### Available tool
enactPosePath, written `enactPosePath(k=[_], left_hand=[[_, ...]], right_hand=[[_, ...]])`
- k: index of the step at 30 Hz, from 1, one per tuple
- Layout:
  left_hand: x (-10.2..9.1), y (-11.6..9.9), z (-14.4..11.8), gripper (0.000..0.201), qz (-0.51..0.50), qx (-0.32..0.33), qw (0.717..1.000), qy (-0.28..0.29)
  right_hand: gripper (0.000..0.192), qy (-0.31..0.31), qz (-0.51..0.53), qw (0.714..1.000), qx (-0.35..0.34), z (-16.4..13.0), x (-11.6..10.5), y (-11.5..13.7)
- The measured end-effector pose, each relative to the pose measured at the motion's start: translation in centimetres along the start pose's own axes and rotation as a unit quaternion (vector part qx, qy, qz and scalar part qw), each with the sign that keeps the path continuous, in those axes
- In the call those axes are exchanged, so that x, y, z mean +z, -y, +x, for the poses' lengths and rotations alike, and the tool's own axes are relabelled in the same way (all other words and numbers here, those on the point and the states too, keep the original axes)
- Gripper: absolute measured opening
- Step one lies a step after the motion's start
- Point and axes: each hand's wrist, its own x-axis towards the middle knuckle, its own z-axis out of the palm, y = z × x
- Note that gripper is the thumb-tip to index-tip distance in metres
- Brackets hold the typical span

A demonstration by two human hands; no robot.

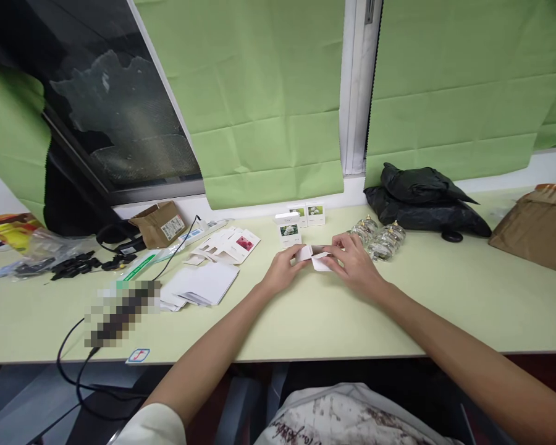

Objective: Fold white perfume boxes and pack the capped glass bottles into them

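Between my two hands is a small white cardboard box (pixel 322 263) with its end flaps standing out. My left hand (pixel 282 269) pinches its left side, while the fingers of my right hand (pixel 352 259) close on its right side. Just behind it stands a folded white box with a flower picture (pixel 288 230). Two similar boxes (pixel 315 214) stand farther back. To the right of my right hand lie several clear, shiny ball ornaments (pixel 387 241) with gold tops.
Flat unfolded cartons (pixel 231 244) and a stack of white card (pixel 208 283) lie at the left. A brown carton (pixel 157 224), cables and a power strip (pixel 204 230) are behind them. Black plastic bags (pixel 426 201) and a large brown package (pixel 537 228) sit at the right.
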Motion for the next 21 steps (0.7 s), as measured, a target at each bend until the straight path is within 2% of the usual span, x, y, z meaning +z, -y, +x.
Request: enactPosePath(k=[7,14,18,21], left_hand=[[0.15,0.10,0.09,0.037,-0.046,-0.005,0.999,0.006],[0.12,0.00,0.21,0.038,-0.108,-0.020,0.994,0.025],[0.06,0.01,0.12,0.039,-0.088,-0.009,0.996,0.024],[-0.32,0.26,0.03,0.038,-0.025,0.013,1.000,0.005]], right_hand=[[0.029,0.001,-0.004,0.999,-0.049,0.08,0.02,-0.55],[0.035,0.015,0.021,0.999,-0.047,0.30,-0.59,0.12],[0.033,0.028,0.024,0.999,-0.040,0.27,-0.47,0.03],[0.031,0.044,0.027,0.998,-0.041,0.18,-0.17,-0.16]])
